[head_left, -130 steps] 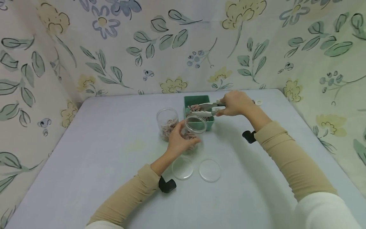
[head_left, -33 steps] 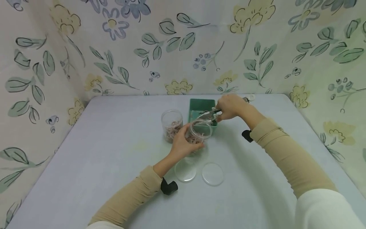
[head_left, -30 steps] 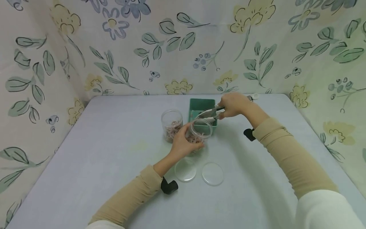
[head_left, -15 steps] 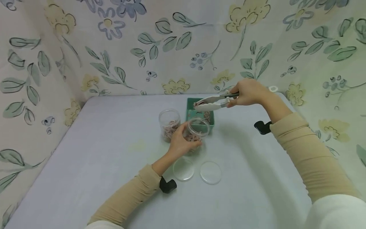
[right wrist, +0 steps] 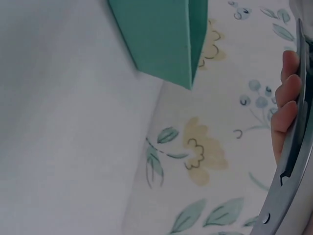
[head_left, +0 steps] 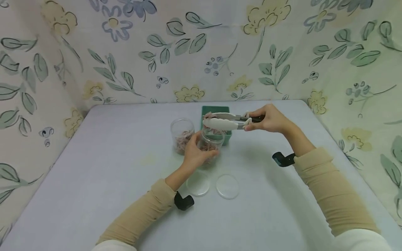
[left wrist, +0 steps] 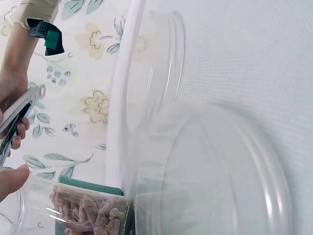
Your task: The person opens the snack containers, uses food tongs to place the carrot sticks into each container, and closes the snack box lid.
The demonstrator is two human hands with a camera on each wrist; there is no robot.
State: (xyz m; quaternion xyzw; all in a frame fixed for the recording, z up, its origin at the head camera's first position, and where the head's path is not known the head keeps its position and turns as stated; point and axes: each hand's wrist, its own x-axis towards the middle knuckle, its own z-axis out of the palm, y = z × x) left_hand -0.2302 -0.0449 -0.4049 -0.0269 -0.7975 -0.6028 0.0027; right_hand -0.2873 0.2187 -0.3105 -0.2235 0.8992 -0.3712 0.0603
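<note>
My left hand (head_left: 195, 152) grips a clear plastic jar (head_left: 216, 138) part filled with pinkish-brown, twisted dried pieces (left wrist: 88, 213). My right hand (head_left: 269, 119) holds metal tongs (head_left: 221, 124) with white scalloped tips. Between those tips is a clump of the same pieces (head_left: 207, 118), just above the jar's mouth. Directly behind stands a green rectangular bin (head_left: 216, 109) with some pieces in it, partly hidden by the tongs and jar. In the right wrist view, curled fingers (right wrist: 284, 115) wrap the tongs' handle, whose tips are out of sight there.
A second open jar (head_left: 182, 126), also part filled, stands left of the held one. Two clear round lids, a left lid (head_left: 198, 183) and a right lid (head_left: 227, 187), lie on the white table (head_left: 110, 167) in front. Behind the table hangs a floral cloth (head_left: 194, 62).
The tongs dipped into the green bin, rose with a clump of pieces, then came left and down over the held jar's mouth. My left hand kept its grip on the jar.
</note>
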